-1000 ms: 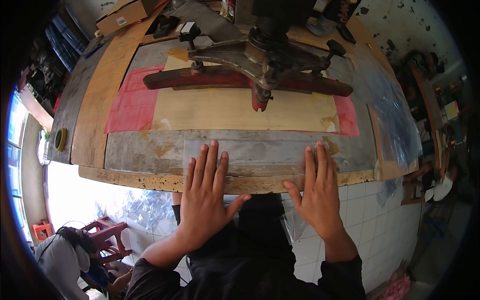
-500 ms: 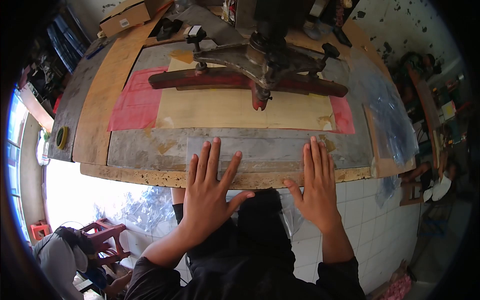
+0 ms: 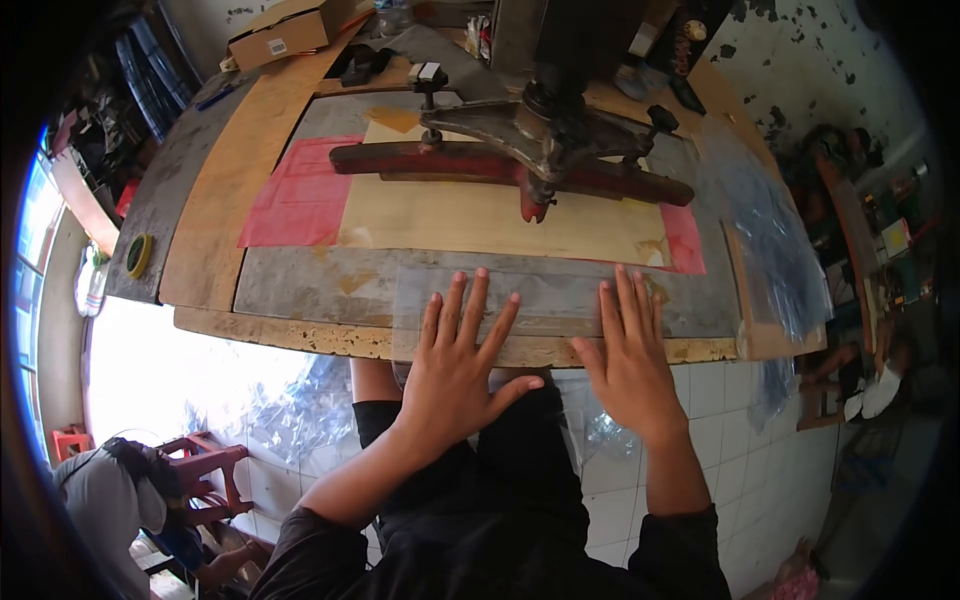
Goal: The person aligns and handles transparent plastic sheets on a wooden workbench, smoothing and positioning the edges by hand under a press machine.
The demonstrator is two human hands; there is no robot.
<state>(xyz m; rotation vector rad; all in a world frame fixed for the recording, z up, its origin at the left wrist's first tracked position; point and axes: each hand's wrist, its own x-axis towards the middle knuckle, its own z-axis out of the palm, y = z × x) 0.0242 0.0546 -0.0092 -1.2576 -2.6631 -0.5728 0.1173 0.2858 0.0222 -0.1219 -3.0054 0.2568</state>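
Observation:
A clear plastic sheet (image 3: 549,307) lies flat on the grey metal bed at the table's front, partly over the wooden edge. My left hand (image 3: 452,370) rests palm down on the left part of the sheet, fingers spread and thumb pointing right. On the sheet's right side lies my right hand (image 3: 632,365), its fingers stretched forward and thumb apart. Beyond the fingertips, a cream-coloured covering (image 3: 480,222) with pink ends (image 3: 290,200) is spread over the bed. Above it hangs a dark red metal press bar (image 3: 440,165) on a bracket.
Crumpled clear plastic (image 3: 775,245) hangs over the table's right side. A cardboard box (image 3: 285,35) and a roll of tape (image 3: 139,256) are on the left. More plastic lies on the tiled floor. Another person (image 3: 110,510) sits at lower left, by a red stool (image 3: 205,470).
My left hand has slid right along the sheet, narrowing the gap between my hands. My right hand stays nearly in place. The whole view has shifted and tilted slightly.

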